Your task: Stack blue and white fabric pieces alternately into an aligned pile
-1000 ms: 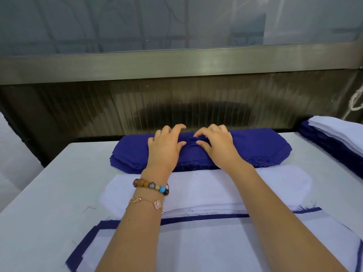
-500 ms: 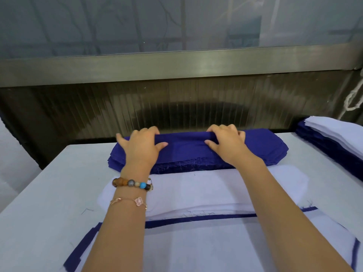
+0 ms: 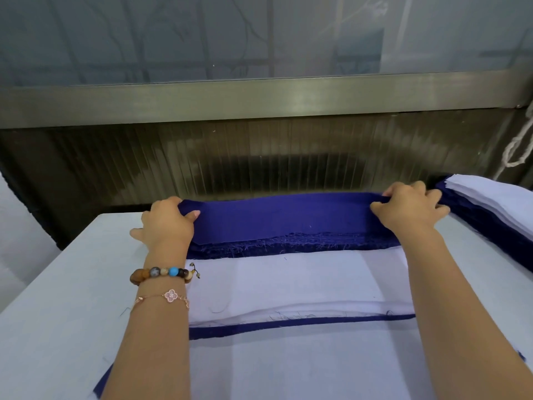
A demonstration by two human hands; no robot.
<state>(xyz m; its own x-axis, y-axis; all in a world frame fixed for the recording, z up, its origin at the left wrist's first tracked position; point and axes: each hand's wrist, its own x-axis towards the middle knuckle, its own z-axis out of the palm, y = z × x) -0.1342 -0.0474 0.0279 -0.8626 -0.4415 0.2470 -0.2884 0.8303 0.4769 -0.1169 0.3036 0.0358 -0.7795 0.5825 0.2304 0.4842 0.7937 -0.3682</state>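
Both hands, left (image 3: 168,223) and right (image 3: 409,207), pinched the top blue piece (image 3: 282,219) at mid-frame; uneven pulling could skew it or drag lower pieces (image 3: 291,246).

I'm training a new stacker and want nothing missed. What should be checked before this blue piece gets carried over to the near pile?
1. Left hand grips the blue piece at its left end: ok.
2. Right hand grips its right end: ok.
3. Only one layer pinched off the blue stack: cannot tell.
4. Near pile shows white on top, so blue comes next: ok.
5. Near pile's corners aligned: cannot tell, arms hide them.
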